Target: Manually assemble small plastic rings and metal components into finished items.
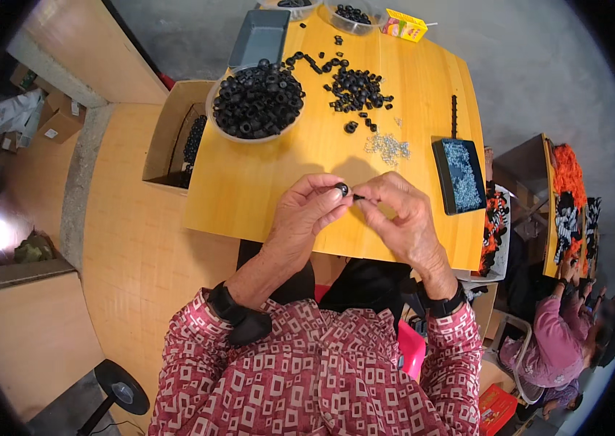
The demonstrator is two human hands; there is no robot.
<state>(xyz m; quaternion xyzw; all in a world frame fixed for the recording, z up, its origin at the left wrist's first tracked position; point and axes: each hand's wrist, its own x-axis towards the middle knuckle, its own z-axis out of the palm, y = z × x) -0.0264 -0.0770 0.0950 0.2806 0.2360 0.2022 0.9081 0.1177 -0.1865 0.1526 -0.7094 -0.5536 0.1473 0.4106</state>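
Note:
Over the near part of the yellow table, my left hand (307, 211) pinches a small round black plastic part (342, 189) between thumb and fingertips. Close beside it, my right hand (398, 214) is closed on a small dark piece (358, 197), its tip pointing at the round part; its exact kind is too small to tell. Beyond my hands lies a scatter of small silver metal pieces, likely screws (389, 147). Farther back is a loose pile of black plastic parts (357, 90). A clear round tub heaped with black ring-shaped parts (258, 102) stands at the left.
A black tray of silver pieces (460, 178) sits at the table's right edge. A grey tray (258, 40), a clear bowl (355, 18) and a yellow drink carton (405, 26) stand at the back. A cardboard box (169, 138) is left of the table. Another person (551, 338) sits at the right.

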